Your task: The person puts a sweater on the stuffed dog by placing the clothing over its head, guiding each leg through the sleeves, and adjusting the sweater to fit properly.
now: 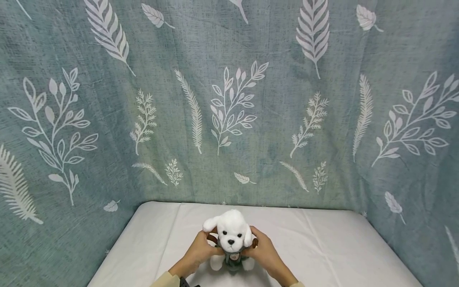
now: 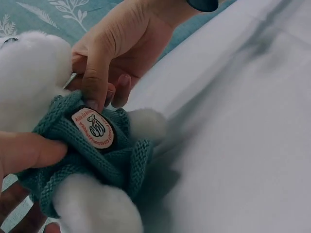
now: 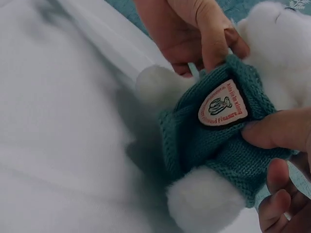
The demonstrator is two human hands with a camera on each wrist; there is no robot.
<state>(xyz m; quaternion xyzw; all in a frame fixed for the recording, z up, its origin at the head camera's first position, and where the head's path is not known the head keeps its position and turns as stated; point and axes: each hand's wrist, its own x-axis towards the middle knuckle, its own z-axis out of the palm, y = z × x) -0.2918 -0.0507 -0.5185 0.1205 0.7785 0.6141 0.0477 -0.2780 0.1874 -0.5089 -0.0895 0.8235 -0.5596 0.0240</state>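
a fluffy white plush dog (image 1: 231,235) sits upright near the front edge of the bench (image 1: 322,247), facing the camera, round-headed with floppy ears and small black eyes. it wears a chunky teal knitted garment (image 2: 97,160) with ribbed edges, and a shield-shaped patch (image 2: 94,128) with red lettering is sewn on the chest. the left hand (image 1: 201,251) grips the toy from its side, thumb pressed on the knit beside the patch and fingers curled behind. the right hand (image 1: 263,251) holds the opposite side, thumb and fingers pinching the upper edge of the knit by the neck. soft white paws (image 3: 204,204) stick out below the wool. the bench is covered with a smooth white sheet, slightly creased. a grey-green cloth backdrop (image 1: 229,99) printed with pale leaves and ferns hangs behind and at both sides.
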